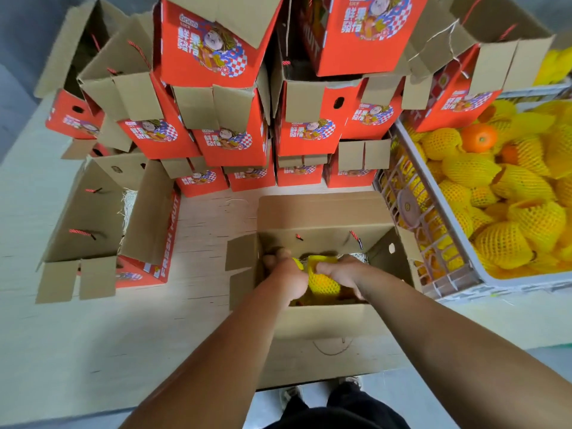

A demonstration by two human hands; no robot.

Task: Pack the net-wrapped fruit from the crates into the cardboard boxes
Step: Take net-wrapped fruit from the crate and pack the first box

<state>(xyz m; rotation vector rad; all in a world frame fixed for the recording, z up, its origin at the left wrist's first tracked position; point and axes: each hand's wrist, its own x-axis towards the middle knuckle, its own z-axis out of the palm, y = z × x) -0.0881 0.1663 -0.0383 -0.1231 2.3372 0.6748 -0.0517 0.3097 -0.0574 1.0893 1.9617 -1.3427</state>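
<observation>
Apparently net-wrapped fruit (322,278) between both hands' fingers (325,267), inside box (325,320).

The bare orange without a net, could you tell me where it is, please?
In the head view, upper right: the bare orange lies among netted fruit in the crate.

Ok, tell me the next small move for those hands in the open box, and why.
Probably settle the net-wrapped fruit down among the fruit already in the open cardboard box and let go. Both the left hand and right hand are low inside it, at that fruit. Then reach to the crate for more.
</observation>
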